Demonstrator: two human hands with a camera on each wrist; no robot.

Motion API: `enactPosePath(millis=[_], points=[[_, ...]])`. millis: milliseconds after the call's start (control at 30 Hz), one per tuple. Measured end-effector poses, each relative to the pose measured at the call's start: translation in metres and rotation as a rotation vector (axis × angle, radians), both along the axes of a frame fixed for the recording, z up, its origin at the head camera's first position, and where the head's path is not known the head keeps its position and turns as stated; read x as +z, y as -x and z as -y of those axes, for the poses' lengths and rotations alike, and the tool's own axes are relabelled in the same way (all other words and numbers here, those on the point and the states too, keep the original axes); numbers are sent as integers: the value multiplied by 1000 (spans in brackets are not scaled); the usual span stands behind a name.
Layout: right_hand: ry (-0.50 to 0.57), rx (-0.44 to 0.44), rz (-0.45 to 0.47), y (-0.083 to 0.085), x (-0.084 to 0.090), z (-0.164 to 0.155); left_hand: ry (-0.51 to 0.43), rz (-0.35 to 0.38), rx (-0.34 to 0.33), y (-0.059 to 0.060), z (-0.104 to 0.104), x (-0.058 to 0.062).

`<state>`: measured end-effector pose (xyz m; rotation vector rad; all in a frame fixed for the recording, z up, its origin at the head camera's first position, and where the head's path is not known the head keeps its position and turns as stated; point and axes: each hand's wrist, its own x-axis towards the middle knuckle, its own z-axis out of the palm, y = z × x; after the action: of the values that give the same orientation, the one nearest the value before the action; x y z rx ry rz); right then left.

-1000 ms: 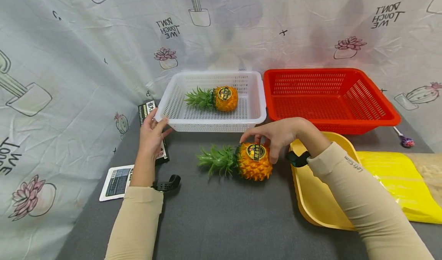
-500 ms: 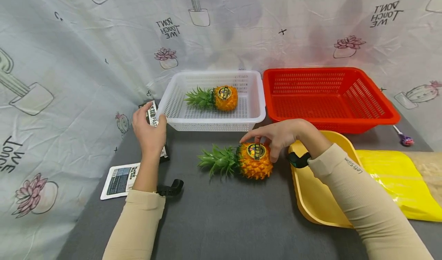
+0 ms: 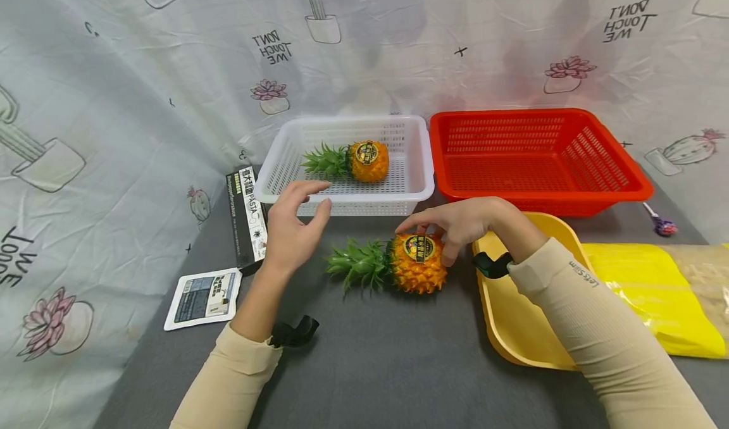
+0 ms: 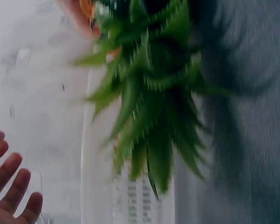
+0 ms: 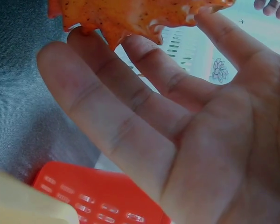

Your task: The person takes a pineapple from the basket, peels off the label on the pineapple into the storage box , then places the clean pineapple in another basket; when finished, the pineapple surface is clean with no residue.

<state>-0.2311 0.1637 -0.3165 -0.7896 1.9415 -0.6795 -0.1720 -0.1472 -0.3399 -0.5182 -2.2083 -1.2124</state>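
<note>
- Left hand [image 3: 293, 226]: raised above the surface, palm turned toward the right, fingers extended and slightly spread, thumb apart from them. It grips nothing.
- Left forearm: extends forward from the lower left, covered by a beige sleeve to the wrist; a black strap sits at the wrist.
- Right hand [image 3: 461, 221]: palm down, wrist bent, fingers nearly straight and angled downward, with only the fingertips [image 5: 84, 37] making contact below.
- Right forearm: enters from the lower right, beige sleeve, black strap at the wrist.

red basket [image 3: 541, 157], yellow tray [image 3: 524, 328], pasta box [image 3: 246, 217], yellow bag [image 3: 643, 290]
</note>
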Motion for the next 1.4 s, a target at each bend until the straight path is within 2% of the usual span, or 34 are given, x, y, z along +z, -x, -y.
enactPosePath(millis=[167, 333, 433, 600, 800, 1033, 1200, 1400], points=[[5, -9, -54, -1, -2, -1, 119, 69, -150, -5, -16, 3], [11, -29, -71, -3, -3, -4, 282, 205, -300, -9, -29, 4], [21, -41, -70, -4, -4, -5, 361, 283, -358, -11, -34, 4], [41, -58, -70, -7, -4, -6, 471, 396, -417, -11, -44, 4], [45, -92, -81, -10, -5, -7, 571, 499, -445, -8, -55, 2], [41, -113, -141, -16, -1, -9, 642, 527, -383, -10, -59, -2], [59, -130, -166, -18, 6, -15, 643, 533, -374, -11, -61, -1], [137, -211, -314, -20, 9, -14, 638, 544, -356, -14, -64, 1]])
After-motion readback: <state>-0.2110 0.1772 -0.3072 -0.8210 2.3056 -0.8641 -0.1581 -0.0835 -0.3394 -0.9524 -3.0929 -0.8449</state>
